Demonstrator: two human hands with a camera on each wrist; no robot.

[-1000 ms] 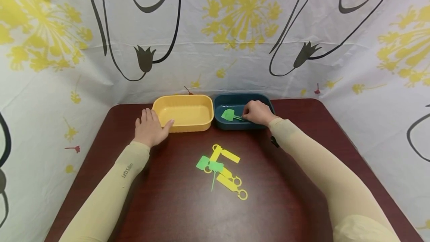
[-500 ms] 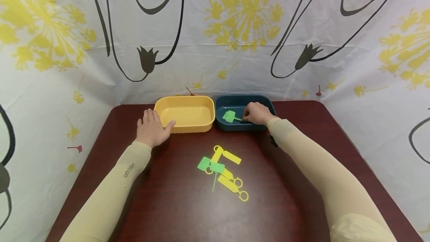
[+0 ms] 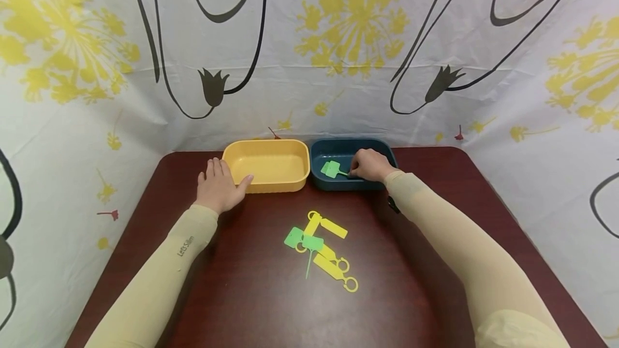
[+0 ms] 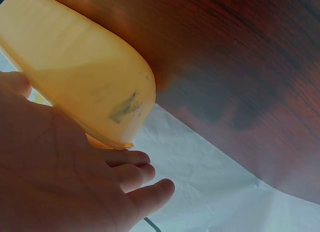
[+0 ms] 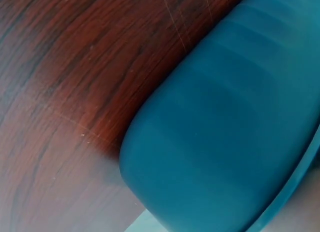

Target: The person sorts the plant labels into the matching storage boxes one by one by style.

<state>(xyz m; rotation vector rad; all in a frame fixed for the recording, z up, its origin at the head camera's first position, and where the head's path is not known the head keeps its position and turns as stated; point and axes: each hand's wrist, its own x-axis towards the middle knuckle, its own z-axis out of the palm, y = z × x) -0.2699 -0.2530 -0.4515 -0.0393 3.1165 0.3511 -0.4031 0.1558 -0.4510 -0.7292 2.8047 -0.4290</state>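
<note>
My right hand reaches into the dark blue plastic bin. Its thumb and fingers pinch the thin tail of a green tag with a flat square head. Another green tag lies partly under that one. In the right wrist view only the outside of the blue bin and a sliver of the hand show; the fingertips are hidden. My left hand lies with fingers spread against the near left corner of the yellow bin. In the left wrist view its fingers touch the yellow bin's rim.
On the dark wooden table, nearer me, lies a loose group of yellow ring tags and two green tags, some overlapping. Both bins stand side by side at the back edge, close to the patterned cloth.
The green tag at my right fingers has turned slightly, and one of the two tails seen earlier is out of sight. My left hand keeps its place; the head view has shifted a little.
</note>
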